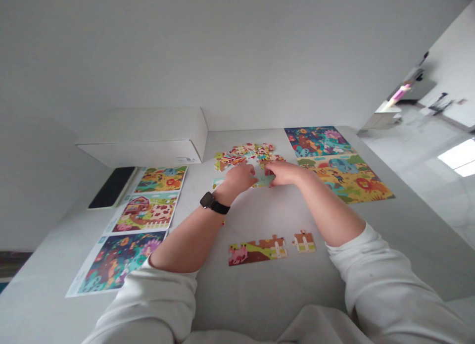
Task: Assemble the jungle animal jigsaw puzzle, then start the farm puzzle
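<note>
My left hand (237,178), with a black watch (214,203) on its wrist, and my right hand (284,173) meet over pale blue jigsaw pieces (264,180) on the white table (208,304). Fingertips of both hands press on these pieces, partly hiding them. Just beyond my hands lies a loose heap of colourful jigsaw pieces (247,153). Nearer me, a joined strip of farm-scene pieces (257,250) lies flat, with a small fence piece (304,241) just to its right, apart from it.
Two assembled animal-scene puzzles (334,161) lie at the right. Printed picture sheets (126,230) lie along the left, beside a black tablet or phone (111,187). A white box (143,136) stands at the far left corner. The table's right edge borders a shiny floor.
</note>
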Available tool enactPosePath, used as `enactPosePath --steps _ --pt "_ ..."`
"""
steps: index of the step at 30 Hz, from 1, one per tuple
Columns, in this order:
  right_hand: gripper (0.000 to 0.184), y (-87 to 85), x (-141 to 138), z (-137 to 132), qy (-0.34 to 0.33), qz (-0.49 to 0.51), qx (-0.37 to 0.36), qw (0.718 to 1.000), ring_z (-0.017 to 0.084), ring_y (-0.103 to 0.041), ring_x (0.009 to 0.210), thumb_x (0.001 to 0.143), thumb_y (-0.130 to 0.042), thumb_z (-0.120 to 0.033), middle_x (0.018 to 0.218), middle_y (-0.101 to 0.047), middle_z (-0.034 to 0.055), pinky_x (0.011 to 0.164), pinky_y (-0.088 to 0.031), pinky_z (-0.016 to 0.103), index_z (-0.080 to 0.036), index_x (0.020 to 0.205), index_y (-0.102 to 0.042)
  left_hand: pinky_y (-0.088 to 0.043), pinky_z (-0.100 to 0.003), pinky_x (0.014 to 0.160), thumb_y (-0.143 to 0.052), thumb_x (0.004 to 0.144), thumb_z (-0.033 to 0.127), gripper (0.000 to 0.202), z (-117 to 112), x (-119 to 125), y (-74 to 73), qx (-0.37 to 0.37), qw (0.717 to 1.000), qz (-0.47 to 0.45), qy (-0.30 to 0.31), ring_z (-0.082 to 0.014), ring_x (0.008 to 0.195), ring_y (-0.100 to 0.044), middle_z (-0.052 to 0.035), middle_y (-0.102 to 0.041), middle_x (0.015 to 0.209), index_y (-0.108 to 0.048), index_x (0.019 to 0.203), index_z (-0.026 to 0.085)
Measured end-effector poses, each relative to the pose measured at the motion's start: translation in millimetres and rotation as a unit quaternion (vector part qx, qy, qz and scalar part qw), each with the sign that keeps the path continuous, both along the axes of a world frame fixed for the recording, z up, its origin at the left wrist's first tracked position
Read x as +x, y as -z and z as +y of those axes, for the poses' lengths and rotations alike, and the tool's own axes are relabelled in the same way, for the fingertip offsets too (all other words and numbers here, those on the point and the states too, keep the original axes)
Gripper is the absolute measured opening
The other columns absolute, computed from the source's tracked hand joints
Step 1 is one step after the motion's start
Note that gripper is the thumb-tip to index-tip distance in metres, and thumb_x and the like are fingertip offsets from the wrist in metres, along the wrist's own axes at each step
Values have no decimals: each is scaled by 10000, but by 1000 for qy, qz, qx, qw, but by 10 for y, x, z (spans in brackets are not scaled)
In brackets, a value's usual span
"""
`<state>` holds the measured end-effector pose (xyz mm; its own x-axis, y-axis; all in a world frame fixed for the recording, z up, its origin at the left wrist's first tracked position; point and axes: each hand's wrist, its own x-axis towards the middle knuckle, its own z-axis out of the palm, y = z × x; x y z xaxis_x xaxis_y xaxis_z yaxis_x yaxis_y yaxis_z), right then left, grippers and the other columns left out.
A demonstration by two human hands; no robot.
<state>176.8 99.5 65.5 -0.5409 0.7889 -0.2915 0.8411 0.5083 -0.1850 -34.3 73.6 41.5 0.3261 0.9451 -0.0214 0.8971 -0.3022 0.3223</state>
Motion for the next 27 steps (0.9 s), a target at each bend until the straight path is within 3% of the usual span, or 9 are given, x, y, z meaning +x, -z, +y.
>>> enactPosePath --steps 4,9,16,22,27 --pt "415 -20 -6 -17 0 5 2 1000 275 -710 1076 775 -881 -240 1220 -756 107 867 -512 301 -214 1165 -744 -525 -350 941 -687 938 366 246 69 -138 -129 25 999 -23 -10 -265 1070 -698 -113 -768 1146 -763 1085 184" --pt "305 18 5 9 -15 30 25 999 266 -704 1066 828 -824 -230 1217 -764 89 848 -495 296 -232 1126 -760 -509 -296 836 -665 928 347 192 116 -360 -418 50 995 -68 -53 -227 954 -702 -78 -799 1054 -777 986 203" --pt "214 115 -59 15 -34 56 62 996 238 -691 1070 920 -761 -324 1188 -762 84 862 -459 278 -226 1109 -738 -495 -272 809 -674 913 365 219 71 -670 -753 88 982 -102 -133 -205 892 -685 -59 -799 1000 -787 1011 205" --pt "281 174 -103 3 -54 57 56 995 233 -684 1097 880 -819 -376 1178 -745 78 855 -453 254 -225 1105 -743 -486 -281 759 -737 855 374 198 139 -939 -729 99 984 -50 -139 -205 844 -687 -57 -795 968 -790 971 222" --pt "278 184 -102 -2 -52 66 51 995 227 -680 1103 866 -828 -369 1197 -739 70 866 -459 251 -236 1095 -742 -494 -273 742 -841 728 343 187 228 -1031 -595 -25 994 56 -88 -225 844 -708 -33 -780 864 -795 887 256"
